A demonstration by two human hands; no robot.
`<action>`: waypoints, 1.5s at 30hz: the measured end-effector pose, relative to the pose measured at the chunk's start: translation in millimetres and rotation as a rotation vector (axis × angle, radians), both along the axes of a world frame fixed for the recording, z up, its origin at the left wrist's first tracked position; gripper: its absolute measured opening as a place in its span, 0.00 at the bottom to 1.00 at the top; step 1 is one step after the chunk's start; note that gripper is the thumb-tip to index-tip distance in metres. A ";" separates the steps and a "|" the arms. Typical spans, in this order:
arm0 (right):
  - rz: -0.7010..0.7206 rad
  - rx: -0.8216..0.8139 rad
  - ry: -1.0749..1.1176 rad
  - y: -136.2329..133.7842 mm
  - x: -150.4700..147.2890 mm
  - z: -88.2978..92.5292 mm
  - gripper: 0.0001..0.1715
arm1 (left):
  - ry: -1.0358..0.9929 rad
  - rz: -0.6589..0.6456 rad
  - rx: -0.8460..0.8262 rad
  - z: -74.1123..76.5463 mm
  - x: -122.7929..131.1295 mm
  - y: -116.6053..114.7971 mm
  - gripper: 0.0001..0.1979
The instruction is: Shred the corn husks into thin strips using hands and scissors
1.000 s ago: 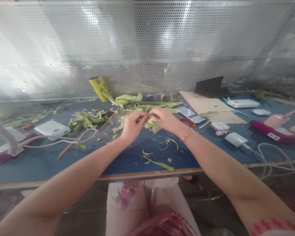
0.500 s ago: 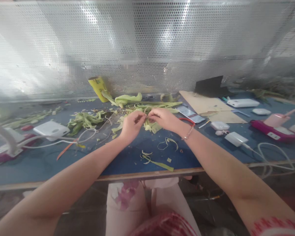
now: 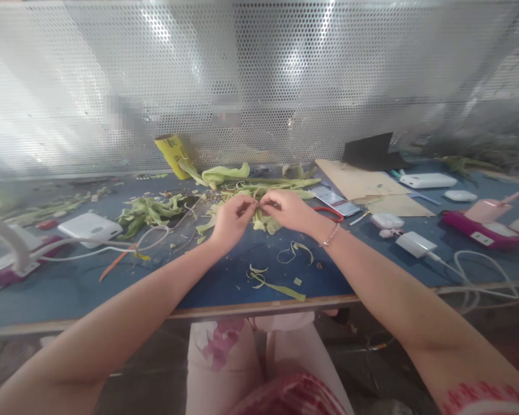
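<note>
Leaves (image 3: 266,223), pale green and crumpled, sit in a small clump on the blue bench (image 3: 242,276), right below your fingertips and slightly toward you. The clump's long axis is hard to tell because the pieces curl over one another; your right hand (image 3: 288,208) partly overhangs it and looks the nearer, with your left hand (image 3: 234,218) just beside it on the other side. Your thumbs and forefingers are bent inward, the tips of both hands nearly meeting; you may have a thin strand between them, but I cannot tell whether either hand grips anything. Just beyond, long stalks (image 3: 285,185) run roughly sideways, smooth and flattened, below a broad folded leaf (image 3: 227,174) with a glossy look. Off to your left lies a limp, wrinkled heap of greens (image 3: 149,213), and nearer the bench edge a flat, ribbon-like strip (image 3: 288,290) tapers among thin, curly shreds. A yellow tube (image 3: 172,155), hollow at its top, leans behind them, near the perforated metal panel (image 3: 259,69).
</note>
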State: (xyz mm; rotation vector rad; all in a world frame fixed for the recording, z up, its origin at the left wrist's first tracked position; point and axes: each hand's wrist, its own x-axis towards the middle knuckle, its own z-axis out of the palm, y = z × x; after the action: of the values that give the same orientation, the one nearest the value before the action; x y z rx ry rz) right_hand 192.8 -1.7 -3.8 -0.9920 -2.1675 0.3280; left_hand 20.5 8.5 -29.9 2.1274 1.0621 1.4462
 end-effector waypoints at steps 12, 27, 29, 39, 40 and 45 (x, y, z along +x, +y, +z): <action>0.107 -0.005 0.057 0.7 3.6 -1.5 0.13 | -0.014 0.012 -0.012 0.1 -0.7 0.8 0.05; 0.028 0.033 0.078 5.2 1.0 -5.5 0.09 | -0.036 -0.032 0.018 2.2 1.6 -3.1 0.05; 0.014 0.067 0.043 4.2 1.2 -4.4 0.07 | -0.022 -0.026 0.019 2.7 2.0 -4.1 0.05; -0.045 0.186 -0.121 -1.4 0.5 -2.2 0.02 | 0.051 0.005 0.088 0.1 0.9 -4.0 0.05; -0.049 0.187 -0.126 -1.6 0.0 -2.2 0.02 | 0.061 0.009 0.094 0.1 0.9 -4.3 0.05; -0.074 0.151 -0.129 -3.4 -2.3 -1.8 0.02 | 0.087 0.016 0.126 2.1 1.5 -7.4 0.05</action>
State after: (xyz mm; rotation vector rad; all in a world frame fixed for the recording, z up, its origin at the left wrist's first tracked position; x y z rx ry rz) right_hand 190.5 -5.1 -5.6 -1.0289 -2.2267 0.0658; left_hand 22.0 1.1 -27.8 2.2931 1.0466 1.4758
